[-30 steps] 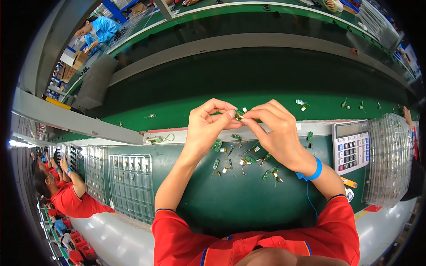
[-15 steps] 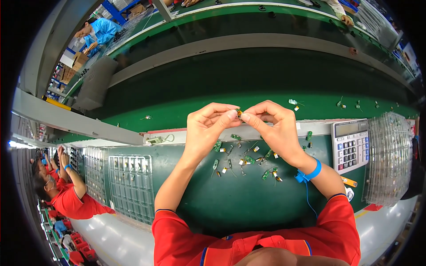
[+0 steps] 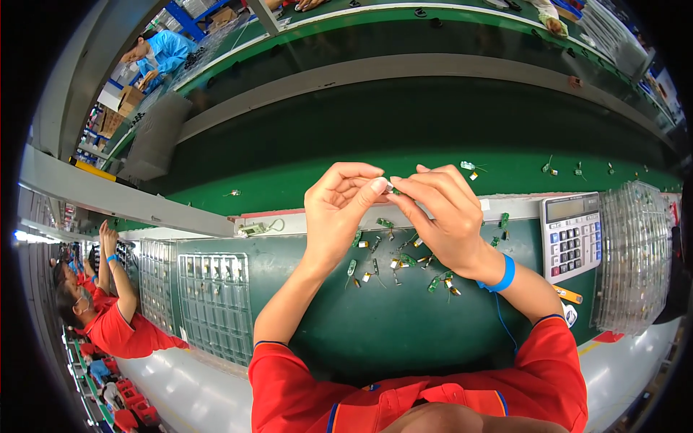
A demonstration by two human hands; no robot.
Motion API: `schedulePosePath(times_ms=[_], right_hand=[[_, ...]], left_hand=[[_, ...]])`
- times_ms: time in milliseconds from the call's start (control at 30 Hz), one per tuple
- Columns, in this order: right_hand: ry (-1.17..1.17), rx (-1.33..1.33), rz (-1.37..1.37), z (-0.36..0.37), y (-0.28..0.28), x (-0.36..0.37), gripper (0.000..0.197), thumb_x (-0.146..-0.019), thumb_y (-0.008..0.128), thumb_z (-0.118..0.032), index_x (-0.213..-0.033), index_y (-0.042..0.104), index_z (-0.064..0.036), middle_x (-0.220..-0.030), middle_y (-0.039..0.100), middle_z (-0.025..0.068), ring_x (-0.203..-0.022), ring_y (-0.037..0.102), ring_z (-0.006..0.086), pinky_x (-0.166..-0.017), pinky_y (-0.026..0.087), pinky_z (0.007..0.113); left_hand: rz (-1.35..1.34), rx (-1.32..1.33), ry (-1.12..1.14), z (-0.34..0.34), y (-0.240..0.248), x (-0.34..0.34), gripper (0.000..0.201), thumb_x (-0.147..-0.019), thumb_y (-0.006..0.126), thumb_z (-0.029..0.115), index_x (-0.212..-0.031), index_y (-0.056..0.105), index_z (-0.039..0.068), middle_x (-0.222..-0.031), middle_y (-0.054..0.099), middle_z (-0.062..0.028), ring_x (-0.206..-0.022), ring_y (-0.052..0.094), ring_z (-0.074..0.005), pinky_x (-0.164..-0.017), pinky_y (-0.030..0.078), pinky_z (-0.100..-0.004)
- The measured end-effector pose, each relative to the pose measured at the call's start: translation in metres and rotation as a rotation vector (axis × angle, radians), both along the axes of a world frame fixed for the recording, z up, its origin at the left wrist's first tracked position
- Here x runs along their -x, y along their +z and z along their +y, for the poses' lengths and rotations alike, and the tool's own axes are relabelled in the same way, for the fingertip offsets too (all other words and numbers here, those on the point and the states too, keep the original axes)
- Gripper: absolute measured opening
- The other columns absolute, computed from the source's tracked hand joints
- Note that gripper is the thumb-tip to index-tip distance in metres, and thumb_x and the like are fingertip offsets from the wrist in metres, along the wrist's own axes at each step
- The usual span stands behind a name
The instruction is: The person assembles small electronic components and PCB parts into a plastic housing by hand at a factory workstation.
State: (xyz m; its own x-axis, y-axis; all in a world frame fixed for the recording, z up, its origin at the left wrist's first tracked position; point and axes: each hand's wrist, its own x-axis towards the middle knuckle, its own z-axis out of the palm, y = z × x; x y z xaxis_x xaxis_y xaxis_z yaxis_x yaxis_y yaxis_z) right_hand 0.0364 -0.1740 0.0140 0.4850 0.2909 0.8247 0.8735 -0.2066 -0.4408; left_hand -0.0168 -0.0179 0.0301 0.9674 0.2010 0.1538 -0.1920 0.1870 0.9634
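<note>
Pinching one tiny green part (image 3: pixel 390 188) together, both hands, left (image 3: pixel 339 209) and right (image 3: pixel 444 213), hover above the grey calculator (image 3: pixel 572 234).

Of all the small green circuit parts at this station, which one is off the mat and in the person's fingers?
The tiny part pinched between the left hand and right hand, raised over the mat. The other parts lie loose on the green mat beneath the hands.

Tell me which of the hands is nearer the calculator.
Right. The right hand is raised just left of the calculator; the left hand sits farther left, beyond the right hand, fingertips meeting it.
</note>
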Motion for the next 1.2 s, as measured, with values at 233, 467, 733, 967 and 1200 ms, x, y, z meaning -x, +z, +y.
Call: schedulePosePath(times_ms=[233, 467, 733, 967, 1200], right_hand=[[0.022, -0.027, -0.051, -0.001, 0.003, 0.002, 0.026, -0.067, 0.078, 0.002, -0.091, 0.069, -0.0001, -0.085, 0.066, 0.0086, -0.071, 0.06, 0.0233, -0.069, 0.057, 0.033], [0.023, -0.025, -0.038, -0.004, 0.006, 0.001, 0.025, -0.067, 0.077, 0.002, -0.091, 0.069, 0.0007, -0.084, 0.066, 0.0092, -0.07, 0.061, 0.0234, -0.068, 0.057, 0.033], [0.089, -0.039, -0.043, -0.006, 0.005, -0.003, 0.027, -0.067, 0.077, 0.002, -0.092, 0.068, 0.0009, -0.084, 0.066, 0.0098, -0.07, 0.061, 0.0243, -0.068, 0.056, 0.033], [0.08, -0.055, -0.043, -0.005, 0.003, -0.003, 0.028, -0.067, 0.077, 0.003, -0.092, 0.068, 0.0008, -0.083, 0.066, 0.0103, -0.071, 0.061, 0.025, -0.065, 0.055, 0.033], [0.055, -0.027, -0.028, -0.004, -0.003, 0.0, 0.028, -0.066, 0.076, 0.005, -0.092, 0.067, 0.0006, -0.082, 0.065, 0.01, -0.074, 0.061, 0.0256, -0.063, 0.053, 0.033]], left_hand=[[-0.072, -0.166, -0.033, 0.001, 0.006, 0.005, 0.012, -0.087, 0.063, -0.003, -0.098, 0.06, -0.005, -0.093, 0.066, -0.0124, -0.087, 0.067, -0.0184, -0.08, 0.056, -0.0295], [-0.06, -0.064, -0.069, 0.005, 0.004, 0.003, 0.012, -0.085, 0.065, -0.004, -0.096, 0.06, -0.005, -0.09, 0.067, -0.0137, -0.087, 0.067, -0.02, -0.079, 0.058, -0.0313], [-0.099, -0.08, -0.079, 0.01, -0.006, 0.001, 0.01, -0.083, 0.066, -0.007, -0.092, 0.061, -0.004, -0.089, 0.066, -0.014, -0.086, 0.067, -0.0203, -0.08, 0.058, -0.0327], [-0.084, -0.033, -0.089, 0.006, -0.004, 0.001, 0.009, -0.084, 0.065, -0.007, -0.088, 0.058, -0.003, -0.089, 0.064, -0.0124, -0.085, 0.067, -0.0201, -0.08, 0.059, -0.0344], [-0.099, 0.04, -0.054, -0.003, -0.012, 0.003, 0.013, -0.086, 0.062, -0.008, -0.089, 0.053, 0.001, -0.088, 0.058, -0.0087, -0.078, 0.062, -0.0166, -0.072, 0.055, -0.0292]])
